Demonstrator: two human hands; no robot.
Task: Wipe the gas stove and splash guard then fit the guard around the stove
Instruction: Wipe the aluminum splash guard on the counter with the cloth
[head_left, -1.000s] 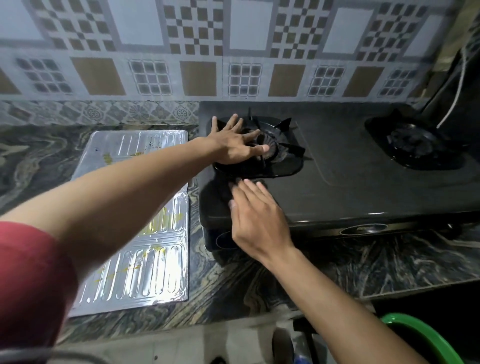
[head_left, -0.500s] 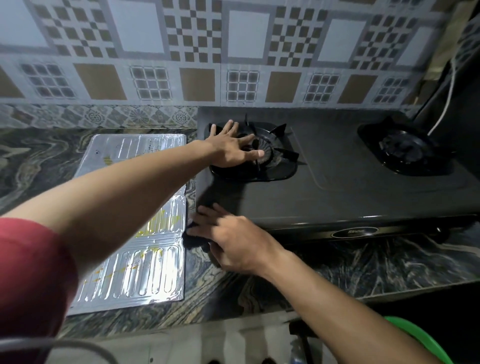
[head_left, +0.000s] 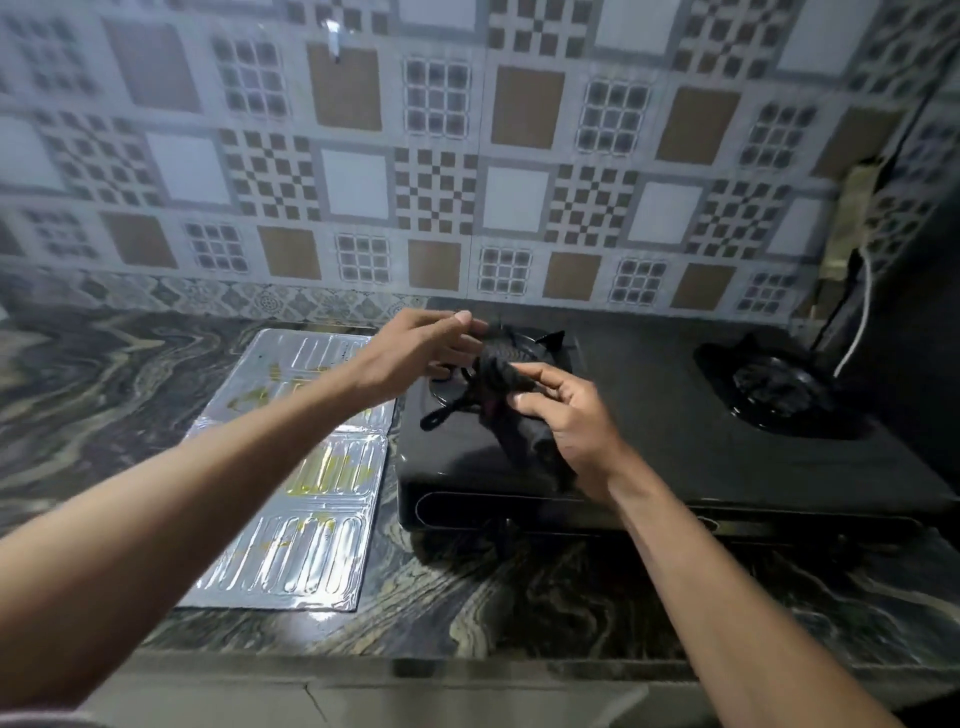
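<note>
Right now your stove (head_left: 649, 441) sits on the counter (head_left: 571, 597) by the far wall, the guard (head_left: 301, 467) lying flat just left of it. Both your left hand (head_left: 415, 348) and right hand (head_left: 566, 415) pinch a dark cloth (head_left: 498, 374) above the left burner (head_left: 524, 343).

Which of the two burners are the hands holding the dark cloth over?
The left burner, next to the foil splash guard. Both hands hold the dark cloth above it, partly hiding it. The right burner, nearer the white cable, is uncovered.
</note>
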